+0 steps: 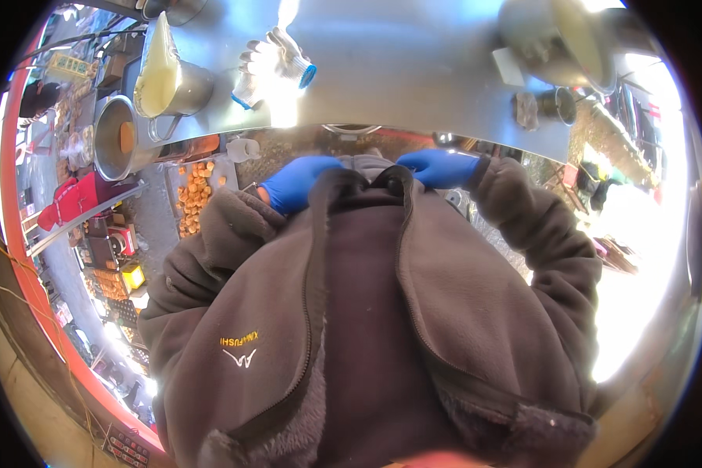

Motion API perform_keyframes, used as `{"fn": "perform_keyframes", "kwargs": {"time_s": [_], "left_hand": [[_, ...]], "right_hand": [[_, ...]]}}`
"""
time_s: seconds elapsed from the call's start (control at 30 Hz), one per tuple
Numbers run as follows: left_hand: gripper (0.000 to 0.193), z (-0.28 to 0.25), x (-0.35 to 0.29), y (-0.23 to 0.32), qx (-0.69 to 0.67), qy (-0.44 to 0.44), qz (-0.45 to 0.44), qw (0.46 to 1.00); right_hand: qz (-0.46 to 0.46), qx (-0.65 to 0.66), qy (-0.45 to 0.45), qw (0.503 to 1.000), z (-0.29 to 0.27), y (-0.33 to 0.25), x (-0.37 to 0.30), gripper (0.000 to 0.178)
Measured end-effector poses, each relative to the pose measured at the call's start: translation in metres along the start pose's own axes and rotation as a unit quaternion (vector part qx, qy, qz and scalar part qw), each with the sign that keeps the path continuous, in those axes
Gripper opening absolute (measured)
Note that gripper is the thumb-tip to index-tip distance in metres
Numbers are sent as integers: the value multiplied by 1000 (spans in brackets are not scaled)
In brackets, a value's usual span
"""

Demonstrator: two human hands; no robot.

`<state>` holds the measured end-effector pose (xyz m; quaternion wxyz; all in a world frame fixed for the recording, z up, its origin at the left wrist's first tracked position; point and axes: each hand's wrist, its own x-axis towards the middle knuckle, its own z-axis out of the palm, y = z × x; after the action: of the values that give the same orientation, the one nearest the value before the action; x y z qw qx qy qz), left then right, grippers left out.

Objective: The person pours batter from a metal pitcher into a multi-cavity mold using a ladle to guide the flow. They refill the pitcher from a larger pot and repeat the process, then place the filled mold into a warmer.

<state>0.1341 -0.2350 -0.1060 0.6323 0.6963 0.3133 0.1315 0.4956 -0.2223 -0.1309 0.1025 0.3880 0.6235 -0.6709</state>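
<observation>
I am wearing a brown fleece jacket (476, 257) with a fluffy lining, and its zip hangs undone. My left hand (300, 184), in a blue glove, is closed at the lower front edge on the left side, its fingertips partly covered by the cloth. On the opposite side my right hand (442, 168), gloved in blue too, pinches the other lower edge. Both hands are at waist height, a little apart, just below the near edge of the metal table (390, 70). A pair of white work gloves (273, 66) with blue cuffs lies on that table, beyond my left hand.
Back left stands a metal jug (187, 90) with a pale, creamy coating, beside a steel bowl (113, 140). Round golden pastries (195, 195) fill a tray at the left. At the back right are a large metal pot (550, 43) and a small metal cup (558, 105).
</observation>
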Motion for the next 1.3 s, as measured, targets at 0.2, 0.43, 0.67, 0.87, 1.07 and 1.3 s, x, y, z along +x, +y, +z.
{"fn": "perform_keyframes", "kwargs": {"time_s": [0.2,0.43,0.67,0.87,1.07,1.3], "left_hand": [[38,25,17,22,-113,20,-15,993],[54,36,63,20,18,-115,-171,978],[50,53,70,22,-3,-126,-170,977],[38,76,49,-26,-89,-72,-210,971],[30,96,-7,-27,-467,40,-201,860],[48,97,-196,4,-192,200,-270,922]], "right_hand": [[8,-24,17,1000,20,26,-7,57],[23,208,116,971,48,18,-35,45],[31,360,75,930,50,17,-34,33],[-68,260,0,963,33,24,-24,37],[-60,85,-41,994,9,-25,-24,38],[-55,72,-63,994,46,-96,25,34]]}}
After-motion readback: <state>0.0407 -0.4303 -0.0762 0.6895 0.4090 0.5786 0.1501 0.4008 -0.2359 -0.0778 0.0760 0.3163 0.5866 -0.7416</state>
